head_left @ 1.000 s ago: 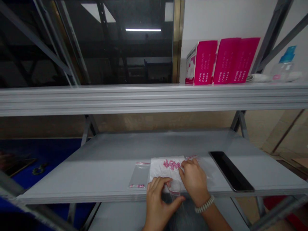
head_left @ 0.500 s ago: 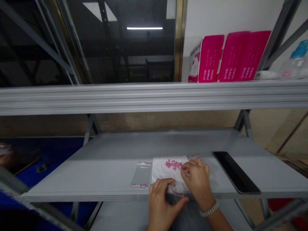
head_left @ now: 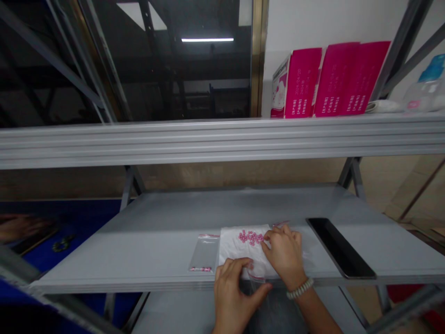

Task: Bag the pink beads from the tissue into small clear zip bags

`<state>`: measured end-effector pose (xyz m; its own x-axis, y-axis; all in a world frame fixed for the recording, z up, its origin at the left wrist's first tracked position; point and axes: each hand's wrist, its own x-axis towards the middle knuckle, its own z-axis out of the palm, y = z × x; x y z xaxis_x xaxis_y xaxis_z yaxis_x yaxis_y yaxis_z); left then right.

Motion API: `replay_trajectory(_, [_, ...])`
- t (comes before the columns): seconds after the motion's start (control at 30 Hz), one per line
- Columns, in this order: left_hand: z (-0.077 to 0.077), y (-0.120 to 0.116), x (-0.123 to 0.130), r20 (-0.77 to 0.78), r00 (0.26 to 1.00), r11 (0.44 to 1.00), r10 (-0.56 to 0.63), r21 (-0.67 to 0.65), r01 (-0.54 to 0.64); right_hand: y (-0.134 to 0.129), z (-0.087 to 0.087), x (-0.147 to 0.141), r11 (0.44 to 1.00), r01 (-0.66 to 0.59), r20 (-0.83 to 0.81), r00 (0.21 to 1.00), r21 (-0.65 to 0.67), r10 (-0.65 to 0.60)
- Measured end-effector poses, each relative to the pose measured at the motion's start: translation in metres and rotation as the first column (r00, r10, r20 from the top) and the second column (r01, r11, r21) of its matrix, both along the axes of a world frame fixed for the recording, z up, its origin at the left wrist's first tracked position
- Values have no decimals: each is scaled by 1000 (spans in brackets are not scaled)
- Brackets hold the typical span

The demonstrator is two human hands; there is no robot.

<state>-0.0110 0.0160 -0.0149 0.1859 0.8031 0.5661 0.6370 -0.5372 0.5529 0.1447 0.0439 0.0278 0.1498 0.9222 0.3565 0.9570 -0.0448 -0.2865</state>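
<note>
Small pink beads lie in a loose cluster on a white cloth. My right hand, a pale beaded bracelet at its wrist, pinches with thumb and forefinger at the cluster's right edge; a bead there is mostly covered by the fingertips. Nearer me, my left hand curves around the mouth of a clear zip bag, its fingers and thumb at the two sides of the red seal line. Left of the cloth lies another zip bag, with several pink beads along its bottom.
A black tablet-like slab lies at the right of the grey shelf. Part of another clear bag shows behind my right hand. Pink boxes stand on the upper shelf. At far left, another person's hand is over a blue surface.
My right fingers have shifted very slightly at the edge of the beads. My left hand stays at the bag. The other person's hand at far left has moved further into view.
</note>
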Motion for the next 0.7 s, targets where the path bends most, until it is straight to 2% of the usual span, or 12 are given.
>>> replay_trajectory(0.27, [-1, 1, 0, -4, 1000, 1000, -6, 2, 6, 1, 1, -2, 1000, -12, -48, 999, 10, 13])
replay_trajectory(0.33, [-1, 1, 0, -3, 1000, 1000, -2, 0, 2, -4, 4, 3, 993, -115, -130, 985, 19, 116])
replay_trajectory(0.43, [0, 0, 0, -4, 1000, 1000, 12, -5, -12, -10, 6, 13, 935, -350, -289, 891, 57, 351])
replay_trajectory(0.47, [1, 0, 0, -3, 1000, 1000, 15, -8, -15, -11, 6, 15, 930, -362, -302, 881, 66, 364])
replay_trajectory(0.5, [1, 0, 1, -1, 1000, 1000, 18, -12, -18, -11, 6, 17, 945, -321, -282, 903, 63, 326])
replay_trajectory(0.6, [0, 0, 1, 7, 1000, 1000, 13, -15, -13, -6, 4, 15, 996, -75, -115, 990, 40, 79])
replay_trajectory(0.7, [-1, 1, 0, 9, 1000, 1000, 10, -5, -10, 2, 1, 7, 1000, -1, 4, 1000, 14, 1])
